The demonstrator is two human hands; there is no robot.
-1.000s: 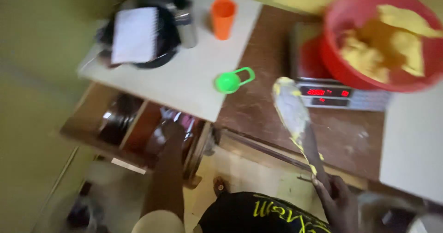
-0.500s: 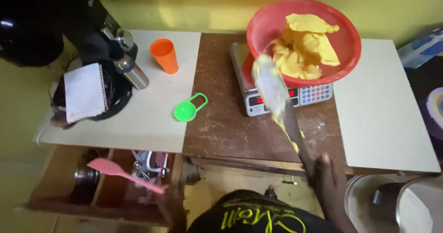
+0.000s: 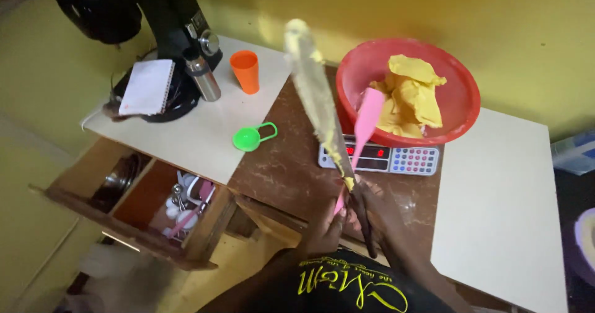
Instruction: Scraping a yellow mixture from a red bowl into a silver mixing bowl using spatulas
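My right hand (image 3: 379, 209) grips the dark handle of a long flat knife (image 3: 316, 96) whose blade is smeared with yellow paste and points up and to the left. My left hand (image 3: 326, 225) holds a pink spatula (image 3: 367, 118) by its handle; its head rises beside the blade, in front of the bowl's rim. The two hands are close together over the brown tabletop (image 3: 291, 176). Just beyond them a red bowl (image 3: 462, 102) with lumps of yellow dough (image 3: 412, 96) sits on a small digital scale (image 3: 409, 160).
A green measuring scoop (image 3: 250, 138), an orange cup (image 3: 246, 71), a steel bottle (image 3: 201, 74) and a black stand mixer (image 3: 142, 22) with a notepad (image 3: 147, 87) are on the left white board. An open wooden drawer (image 3: 149, 201) with utensils juts out at lower left. Another white board (image 3: 496, 207) lies right.
My left hand has come up from the drawer with the pink spatula and brought it beside the knife. The knife has been raised to point up and left.
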